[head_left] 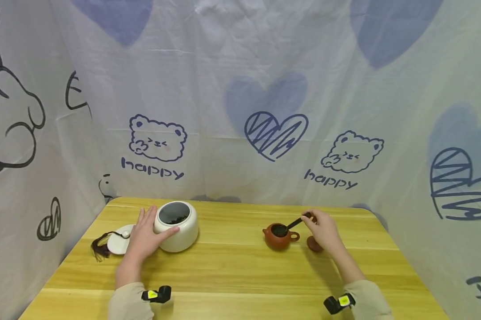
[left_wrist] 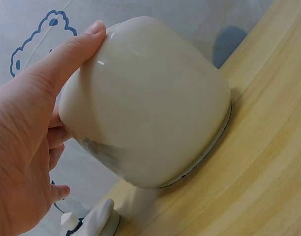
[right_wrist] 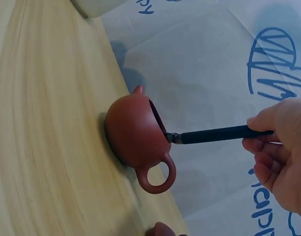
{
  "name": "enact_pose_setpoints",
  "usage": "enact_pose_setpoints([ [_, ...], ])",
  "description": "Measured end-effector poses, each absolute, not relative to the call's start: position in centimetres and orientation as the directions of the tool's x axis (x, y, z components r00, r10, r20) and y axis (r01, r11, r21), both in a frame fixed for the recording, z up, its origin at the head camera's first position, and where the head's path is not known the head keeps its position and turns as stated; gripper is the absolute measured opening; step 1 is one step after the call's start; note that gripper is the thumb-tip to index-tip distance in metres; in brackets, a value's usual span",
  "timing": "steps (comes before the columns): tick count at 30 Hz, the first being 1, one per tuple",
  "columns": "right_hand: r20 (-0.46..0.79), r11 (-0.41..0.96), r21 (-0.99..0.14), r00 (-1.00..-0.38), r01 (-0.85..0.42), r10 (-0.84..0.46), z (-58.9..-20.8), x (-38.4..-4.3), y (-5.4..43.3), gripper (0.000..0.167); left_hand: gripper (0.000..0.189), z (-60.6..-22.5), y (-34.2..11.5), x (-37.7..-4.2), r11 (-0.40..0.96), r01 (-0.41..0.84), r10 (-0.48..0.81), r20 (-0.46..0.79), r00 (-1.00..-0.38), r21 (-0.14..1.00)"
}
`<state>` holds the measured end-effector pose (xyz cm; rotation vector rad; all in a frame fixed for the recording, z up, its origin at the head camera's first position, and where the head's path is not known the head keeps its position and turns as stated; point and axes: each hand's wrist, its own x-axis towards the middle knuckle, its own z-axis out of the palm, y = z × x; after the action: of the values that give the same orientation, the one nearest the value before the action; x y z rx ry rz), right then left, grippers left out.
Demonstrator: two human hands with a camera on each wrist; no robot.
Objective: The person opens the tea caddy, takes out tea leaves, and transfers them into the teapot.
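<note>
My left hand (head_left: 146, 235) grips the side of a white ceramic jar (head_left: 186, 235), thumb in front near the rim and fingers round the far side. Inside its open mouth lie dark tea leaves (head_left: 180, 220). On the right, my right hand (head_left: 324, 231) pinches a black-handled tea scoop (right_wrist: 217, 134) by its upper end. The scoop slants down into a small reddish-brown teapot (right_wrist: 135, 130), which stands upright on the table with its lid off. Dark leaves show in the teapot's opening, and the scoop's tip is hidden inside.
Left of the jar lies its white lid (head_left: 116, 243) with a dark tassel (head_left: 100, 249), partly behind my left hand. The reddish-brown teapot lid (head_left: 314, 244) sits below my right hand. A wooden table (head_left: 232, 275) carries everything, with printed cloth (head_left: 208, 89) hanging around it.
</note>
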<state>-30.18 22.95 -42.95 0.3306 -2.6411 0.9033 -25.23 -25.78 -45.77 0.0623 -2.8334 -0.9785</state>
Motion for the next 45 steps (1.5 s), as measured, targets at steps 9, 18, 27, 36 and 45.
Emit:
enact_pose_setpoints([
  [9, 0.527, 0.761, -0.476, -0.836, -0.44, -0.153, -43.0, -29.4, 22.4, 0.013, 0.114, -45.7, -25.7, -25.3, 0.785, 0.0, -0.087, 0.111, -0.99, 0.619],
  [18, 0.76, 0.716, -0.422, -0.648, -0.556, -0.055, -44.5, -29.1, 22.4, 0.017, 0.114, -45.5, -25.8, -25.3, 0.787, -0.007, -0.096, 0.111, -0.989, 0.617],
  [27, 0.844, 0.624, -0.484, -0.516, -0.614, 0.146, -46.0, -28.6, 20.3, 0.02, 0.114, -45.4, -25.8, -25.2, 0.784, -0.013, -0.101, 0.106, -0.989, 0.62],
  [36, 0.671, 0.413, -0.73, -0.686, -0.545, 0.281, -43.6, -26.6, 16.7, 0.016, 0.114, -45.3, -25.6, -25.2, 0.778, -0.015, -0.101, 0.101, -0.99, 0.628],
  [45, 0.341, 0.035, -0.937, -0.883, -0.349, 0.322, -43.9, -28.4, 13.2, 0.029, 0.114, -45.5, -25.6, -25.3, 0.777, -0.01, -0.1, 0.108, -0.989, 0.629],
])
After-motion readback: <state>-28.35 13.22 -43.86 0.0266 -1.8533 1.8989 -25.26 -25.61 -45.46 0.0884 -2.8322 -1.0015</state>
